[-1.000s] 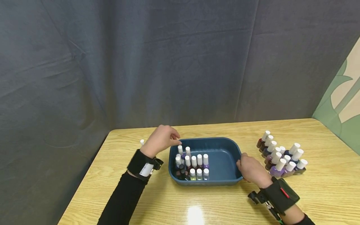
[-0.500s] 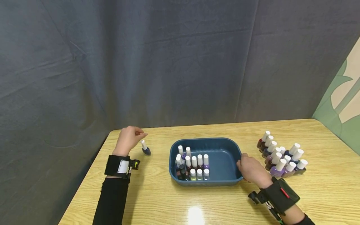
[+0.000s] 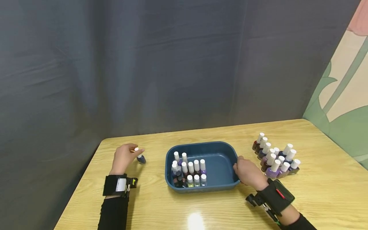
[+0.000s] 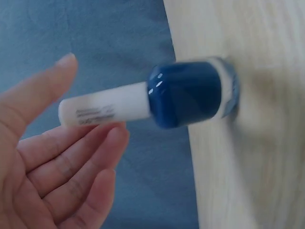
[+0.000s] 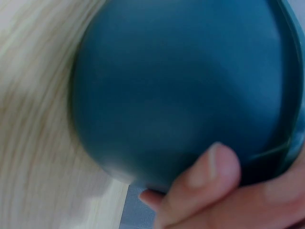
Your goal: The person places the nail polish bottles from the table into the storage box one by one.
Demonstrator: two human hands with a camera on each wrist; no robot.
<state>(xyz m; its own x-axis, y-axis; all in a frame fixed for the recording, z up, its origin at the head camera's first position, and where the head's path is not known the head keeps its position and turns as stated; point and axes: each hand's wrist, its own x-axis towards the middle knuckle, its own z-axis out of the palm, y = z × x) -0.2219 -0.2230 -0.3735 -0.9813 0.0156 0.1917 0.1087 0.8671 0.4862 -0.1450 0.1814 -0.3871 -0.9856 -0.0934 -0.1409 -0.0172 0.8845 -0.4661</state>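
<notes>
In the head view, the left hand [image 3: 122, 158] is at a dark blue bottle [image 3: 141, 159] with a white cap, which stands on the wooden table [image 3: 155, 207], to the left of the blue tray [image 3: 217, 167]. The right hand [image 3: 249, 172] grips the tray at its right end. Small bottles [image 3: 191, 168] stand together in the left part of the tray. Another bottle group [image 3: 271, 158] is on the table, beyond the right hand.

In the left wrist view, the thumb is apart from the cap and the fingers lie close along its other side, so the hand is not closed around it. Whether these fingers touch it, I cannot tell.

In the right wrist view, bent fingers hold the tray near its rim.
</notes>
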